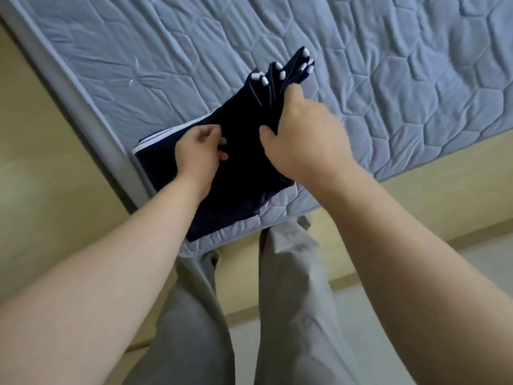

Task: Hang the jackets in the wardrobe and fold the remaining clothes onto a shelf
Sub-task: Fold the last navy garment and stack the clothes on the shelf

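While the navy white-striped garment (241,173) lies partly folded at the near corner of the quilted mattress (388,79), right hand (302,134) grips its bunched end raised off the bed, left hand (198,151) pinches the flat part, fingers curled.

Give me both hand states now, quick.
Left hand: pinches the dark navy white-striped fabric garment on the blue-grey quilted mattress.
Right hand: grips that garment's bunched end, raised off the mattress.
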Available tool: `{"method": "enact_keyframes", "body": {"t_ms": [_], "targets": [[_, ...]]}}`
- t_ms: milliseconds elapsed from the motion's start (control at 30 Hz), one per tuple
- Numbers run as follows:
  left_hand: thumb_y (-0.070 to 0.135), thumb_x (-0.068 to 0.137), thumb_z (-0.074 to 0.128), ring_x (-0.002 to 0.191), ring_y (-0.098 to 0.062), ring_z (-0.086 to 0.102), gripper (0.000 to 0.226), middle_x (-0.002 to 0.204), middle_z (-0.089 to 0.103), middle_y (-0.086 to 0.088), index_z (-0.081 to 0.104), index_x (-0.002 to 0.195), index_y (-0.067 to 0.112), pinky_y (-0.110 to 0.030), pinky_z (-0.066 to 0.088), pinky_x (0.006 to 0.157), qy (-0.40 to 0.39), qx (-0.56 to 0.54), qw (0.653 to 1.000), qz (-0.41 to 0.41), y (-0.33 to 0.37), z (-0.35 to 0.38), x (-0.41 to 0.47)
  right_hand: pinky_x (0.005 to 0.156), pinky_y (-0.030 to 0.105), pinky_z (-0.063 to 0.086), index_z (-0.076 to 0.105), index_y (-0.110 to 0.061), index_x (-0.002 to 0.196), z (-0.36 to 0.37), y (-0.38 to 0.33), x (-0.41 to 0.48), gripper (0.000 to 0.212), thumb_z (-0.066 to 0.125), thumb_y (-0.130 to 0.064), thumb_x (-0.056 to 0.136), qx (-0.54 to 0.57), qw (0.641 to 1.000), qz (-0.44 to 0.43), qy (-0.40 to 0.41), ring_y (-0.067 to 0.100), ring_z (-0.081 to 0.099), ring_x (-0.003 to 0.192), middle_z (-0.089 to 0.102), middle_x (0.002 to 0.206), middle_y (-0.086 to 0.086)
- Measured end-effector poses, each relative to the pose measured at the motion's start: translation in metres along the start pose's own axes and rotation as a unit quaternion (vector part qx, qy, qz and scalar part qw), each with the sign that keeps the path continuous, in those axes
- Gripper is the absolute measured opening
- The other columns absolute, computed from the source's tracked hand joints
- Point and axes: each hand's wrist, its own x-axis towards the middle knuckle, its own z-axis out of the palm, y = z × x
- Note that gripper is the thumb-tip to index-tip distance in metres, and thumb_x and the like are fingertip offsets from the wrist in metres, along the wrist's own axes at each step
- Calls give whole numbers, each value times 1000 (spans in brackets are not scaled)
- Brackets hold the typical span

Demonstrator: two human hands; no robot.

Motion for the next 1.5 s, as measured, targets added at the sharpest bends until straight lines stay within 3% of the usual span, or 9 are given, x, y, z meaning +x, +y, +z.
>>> {"method": "enact_keyframes", "body": {"t_ms": [200, 367, 500, 767, 933, 1033, 1133, 1267, 1500], "targets": [[34, 103, 52, 61, -12, 63, 34, 102, 68, 0, 60, 130, 16, -26, 45, 62, -25, -222, 948, -226, -51, -137, 13, 45, 27, 16, 27, -19, 99, 93, -128, -55, 34, 57, -29, 85, 36, 999, -24, -32, 14, 28, 45, 43, 66, -5], [64, 99, 44, 66, -17, 71, 50, 88, 76, 1, 70, 102, 21, -24, 54, 53, -89, -245, 934, -244, -67, -184, 31, 48, 29, 20, 29, -15, 125, 196, -169, -46, 44, 54, -23, 90, 15, 992, 43, -118, 29, 44, 63, 53, 89, 5], [85, 79, 51, 96, -22, 75, 75, 108, 77, 1, 65, 121, 24, -40, 62, 78, -169, -147, 954, -201, -75, -198, 50, 59, 36, 35, 23, -15, 136, 250, -165, -32, 52, 53, -24, 94, -20, 989, 87, -116, 37, 62, 87, 59, 112, 10], [15, 72, 83, 96, -19, 66, 46, 103, 68, -1, 53, 107, 22, -32, 56, 85, -63, 87, 994, -21, -70, -164, 60, 63, 41, 43, 22, -18, 147, 265, -153, -66, 73, 56, -52, 93, -27, 998, 25, -51, 37, 63, 96, 50, 124, 9], [-2, 77, 80, 78, -3, 59, 43, 90, 61, 10, 51, 100, 21, -6, 45, 61, -144, 33, 989, 5, -65, -156, 65, 76, 38, 52, 50, -22, 106, 275, -153, -105, 45, 52, -64, 92, 166, 963, 214, 9, 18, 64, 91, 62, 102, -6], [10, 72, 90, 71, 2, 58, 42, 83, 62, 12, 53, 86, 23, -4, 45, 60, -58, -7, 997, -50, -74, -159, 75, 62, 31, 50, 56, -15, 78, 288, -163, -105, 57, 52, -70, 92, 465, 768, 433, -73, 17, 58, 63, 60, 71, 0], [29, 78, 88, 72, 0, 59, 32, 80, 62, 15, 59, 88, 19, -9, 46, 64, -42, 53, 995, -77, -80, -161, 85, 84, 32, 53, 63, -6, 119, 301, -171, -101, 82, 53, -79, 83, 693, 527, 483, -96, 20, 71, 95, 73, 111, 13], [49, 98, 54, 127, -26, 56, 54, 139, 60, -6, 56, 139, 13, -32, 44, 108, -62, 201, 977, -36, -73, -146, 75, 106, 40, 47, 37, -5, 150, 304, -176, -87, 100, 65, -71, 80, 793, 379, 477, 21, 22, 62, 116, 56, 141, 11], [31, 73, 88, 102, -23, 68, 47, 109, 72, -4, 65, 111, 14, -32, 53, 87, -109, -49, 977, -179, -70, -140, 58, 107, 42, 48, 60, -8, 131, 289, -188, -66, 71, 88, -41, 75, 844, 208, 485, 94, 24, 65, 116, 68, 122, 11]]}}
